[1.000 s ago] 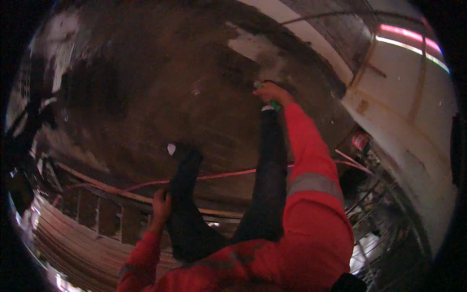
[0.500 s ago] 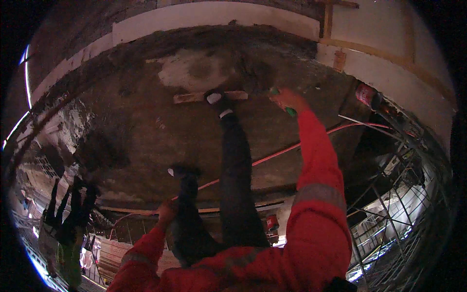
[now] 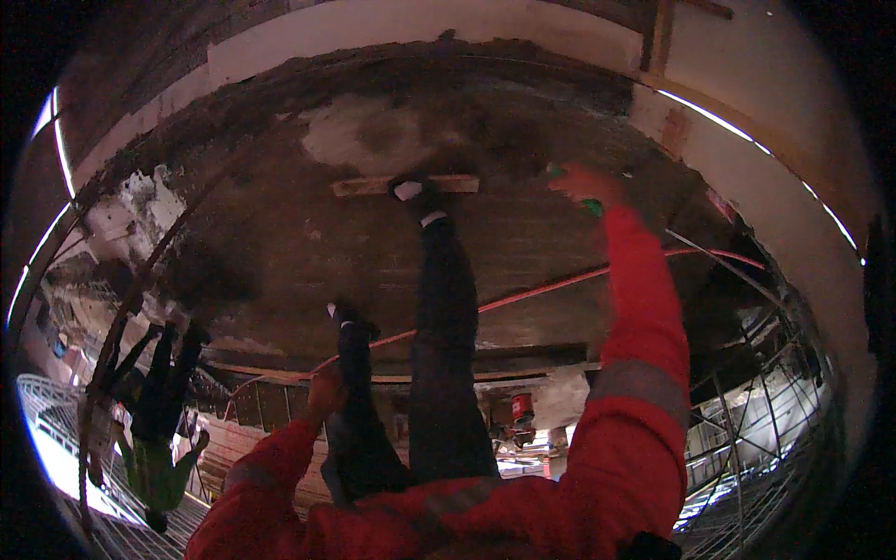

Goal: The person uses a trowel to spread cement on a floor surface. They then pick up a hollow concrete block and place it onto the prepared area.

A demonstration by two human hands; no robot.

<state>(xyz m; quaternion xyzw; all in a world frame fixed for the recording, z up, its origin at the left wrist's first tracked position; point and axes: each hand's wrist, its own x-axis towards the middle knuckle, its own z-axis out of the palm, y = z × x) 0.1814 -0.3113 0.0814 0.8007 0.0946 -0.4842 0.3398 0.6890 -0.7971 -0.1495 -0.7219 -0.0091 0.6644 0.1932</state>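
My right hand is closed round a green-handled tool, held over the dark, damp-looking floor. The tool's working end is too dark to make out. My left hand is low beside my left leg, right next to a thin red hose. Its fingers are too dim to show whether they grip the hose. My forward foot is on a short wooden board; the other foot is further back.
A pale low wall curves along the far side. Mesh and bars stand at the right. Two people are at the lower left. A red container sits behind my legs. A thin pale rod lies at the right.
My right hand has moved to the right with the green-handled tool, away from the board. My left hand has moved slightly upward in the view. The head view has shifted a little.
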